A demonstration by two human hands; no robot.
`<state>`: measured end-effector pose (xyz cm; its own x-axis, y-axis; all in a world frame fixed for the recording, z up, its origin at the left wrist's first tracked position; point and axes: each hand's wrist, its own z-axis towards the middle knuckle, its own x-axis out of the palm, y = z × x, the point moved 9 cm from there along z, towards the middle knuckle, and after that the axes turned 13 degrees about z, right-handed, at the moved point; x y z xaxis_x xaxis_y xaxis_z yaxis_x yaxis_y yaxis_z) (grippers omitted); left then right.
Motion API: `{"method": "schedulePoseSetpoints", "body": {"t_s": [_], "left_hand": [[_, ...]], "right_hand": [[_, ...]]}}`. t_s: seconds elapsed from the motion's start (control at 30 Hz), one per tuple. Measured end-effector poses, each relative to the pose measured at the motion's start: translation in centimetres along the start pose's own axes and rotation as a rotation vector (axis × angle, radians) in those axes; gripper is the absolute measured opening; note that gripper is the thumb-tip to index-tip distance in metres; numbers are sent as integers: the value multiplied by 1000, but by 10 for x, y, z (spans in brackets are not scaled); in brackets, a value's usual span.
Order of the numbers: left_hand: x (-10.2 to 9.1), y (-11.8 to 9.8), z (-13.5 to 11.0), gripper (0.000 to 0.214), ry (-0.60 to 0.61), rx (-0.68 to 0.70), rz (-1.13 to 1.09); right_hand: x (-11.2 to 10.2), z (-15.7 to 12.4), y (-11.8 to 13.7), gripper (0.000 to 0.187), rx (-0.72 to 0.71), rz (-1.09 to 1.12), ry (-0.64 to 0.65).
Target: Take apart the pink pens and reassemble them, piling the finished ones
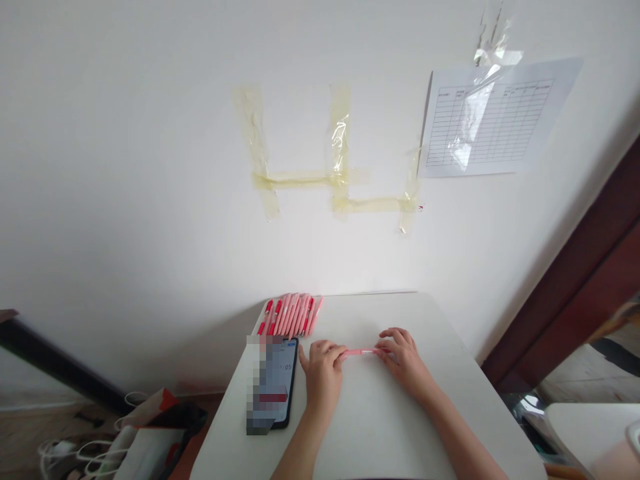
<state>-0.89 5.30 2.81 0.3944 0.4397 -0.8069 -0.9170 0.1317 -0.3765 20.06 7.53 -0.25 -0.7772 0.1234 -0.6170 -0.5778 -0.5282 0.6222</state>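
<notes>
Pen (355, 352) of slim pink plastic spans the gap between left hand (324, 368) and right hand (404, 360), each pinching one end (contact with the smooth white tabletop (375, 423) is unclear); its straight barrel shows a whitish patch rightward.

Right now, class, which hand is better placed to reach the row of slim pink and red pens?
Probably the left hand: it sits nearer the row of slim pink and red pens. The right hand is farther across the white table. Each is at one end of a slim pink pen.
</notes>
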Motion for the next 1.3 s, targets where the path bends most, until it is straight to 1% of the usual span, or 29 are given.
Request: {"method": "schedulePoseSetpoints", "body": {"t_s": [0.13,0.23,0.4,0.53,0.6,0.77,0.9,1.0,1.23,1.3], "left_hand": [[0,-1,0,21,11,4,3],[0,-2,-1,22,3,12,11],[1,-1,-1,19,-21,18,11],[1,-1,-1,20,-19,14,27],[1,-1,-1,19,-12,11,22],[0,-2,-1,18,-7,10,-7],[0,-1,-1,19,-7,7,-27],[1,-1,-1,18,-6,7,-35],[2,-1,-1,17,-1,6,-8],[1,-1,0,17,6,4,-6]], "right_hand": [[-1,0,-1,12,-8,29,-21],[-2,1,0,12,-16,30,-22],[-2,0,0,27,-9,16,-21],[-1,1,2,19,-33,30,-8],[-1,1,3,18,-52,35,-12],[-5,2,6,18,-57,30,-28],[-4,1,8,25,-27,8,-4],[-3,1,7,24,-10,5,2],[-1,1,4,17,-25,47,1],[-1,1,4,18,-24,57,7]]}}
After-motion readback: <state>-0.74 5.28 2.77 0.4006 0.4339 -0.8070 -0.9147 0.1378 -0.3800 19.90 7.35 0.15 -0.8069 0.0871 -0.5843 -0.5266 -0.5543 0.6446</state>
